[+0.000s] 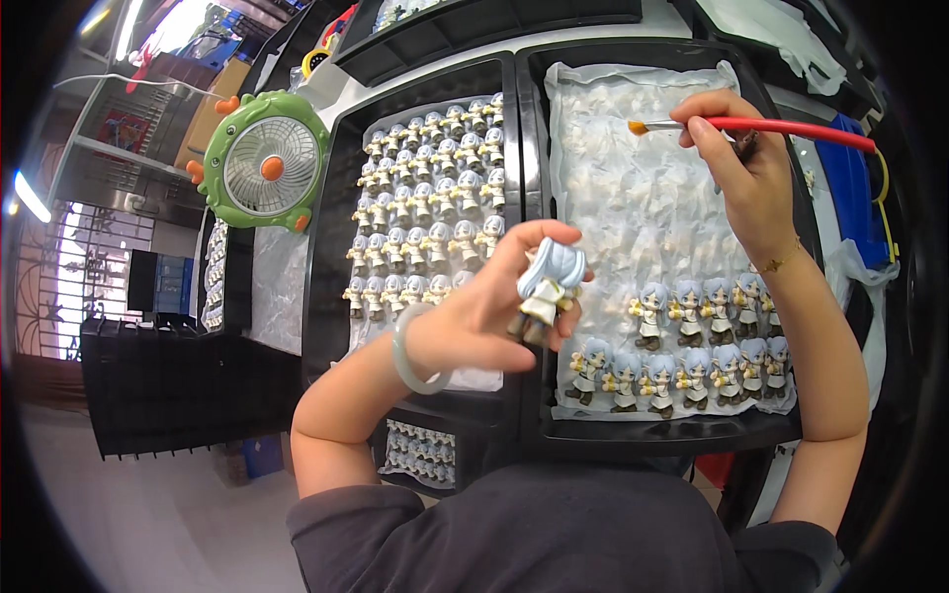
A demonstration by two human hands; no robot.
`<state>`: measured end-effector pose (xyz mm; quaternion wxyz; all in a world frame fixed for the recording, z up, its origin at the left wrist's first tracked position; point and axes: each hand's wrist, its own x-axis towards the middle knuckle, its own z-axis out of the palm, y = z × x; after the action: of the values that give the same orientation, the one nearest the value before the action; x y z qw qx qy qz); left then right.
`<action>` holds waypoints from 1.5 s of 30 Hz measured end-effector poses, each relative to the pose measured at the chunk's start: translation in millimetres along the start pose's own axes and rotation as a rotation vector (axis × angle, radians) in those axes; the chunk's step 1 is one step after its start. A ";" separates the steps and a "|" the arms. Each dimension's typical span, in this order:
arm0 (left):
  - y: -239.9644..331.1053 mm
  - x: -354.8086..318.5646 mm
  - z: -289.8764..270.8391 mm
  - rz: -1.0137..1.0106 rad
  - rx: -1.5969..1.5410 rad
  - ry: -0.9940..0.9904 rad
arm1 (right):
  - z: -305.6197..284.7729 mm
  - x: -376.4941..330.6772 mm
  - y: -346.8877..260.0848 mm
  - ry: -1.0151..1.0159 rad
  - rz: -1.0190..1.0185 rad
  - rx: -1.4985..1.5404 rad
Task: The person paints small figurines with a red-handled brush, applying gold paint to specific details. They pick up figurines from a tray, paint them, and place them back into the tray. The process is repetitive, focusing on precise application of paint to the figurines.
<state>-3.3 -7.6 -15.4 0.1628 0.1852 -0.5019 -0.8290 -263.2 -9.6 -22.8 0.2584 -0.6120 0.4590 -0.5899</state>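
The left hand is gripping a glossy plastic figurine in closed fingers; the right hand is pinching a red-handled brush over black trays lined with crinkled film.

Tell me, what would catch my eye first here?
Probably the small pale-haired figurine held up at the centre in the left hand, and the red-handled paintbrush in the right hand above the right tray. Rows of matching figurines fill the left tray, and a green desk fan stands at upper left.
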 end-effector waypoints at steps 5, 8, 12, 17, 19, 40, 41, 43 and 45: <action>-6.0 -0.1 8.4 0.161 0.259 -0.066 | -0.1 -0.9 -1.4 -0.003 -0.024 -0.014; -10.9 2.1 8.9 0.213 0.184 -0.054 | -0.2 -1.0 -2.6 -0.002 -0.029 -0.025; -7.2 1.4 10.2 0.209 0.247 0.010 | -0.2 -0.6 -3.3 -0.024 -0.006 -0.044; -3.4 -0.2 -1.5 0.380 1.000 0.093 | 0.6 -1.8 -0.9 -0.029 -0.030 -0.006; 3.0 -0.9 3.4 0.441 1.315 0.184 | 0.6 -2.4 0.2 -0.031 -0.027 0.006; 2.8 -1.0 5.9 0.415 1.649 0.411 | 4.1 -9.5 -15.1 -0.141 0.008 0.033; 2.4 -0.2 5.3 0.414 1.649 0.408 | 4.0 -9.3 -14.9 -0.137 0.003 0.021; 6.1 -2.8 6.6 0.364 1.694 0.392 | 6.1 -8.0 -15.3 -0.140 -0.011 0.009; 12.1 -8.0 8.0 0.338 1.693 0.389 | 5.3 -6.3 -16.0 -0.142 0.017 -0.033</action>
<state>1.0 -3.2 0.0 0.1738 0.3045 -0.9314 -0.0979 -253.2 1.7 -13.0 0.2852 -0.6527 0.4544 -0.5349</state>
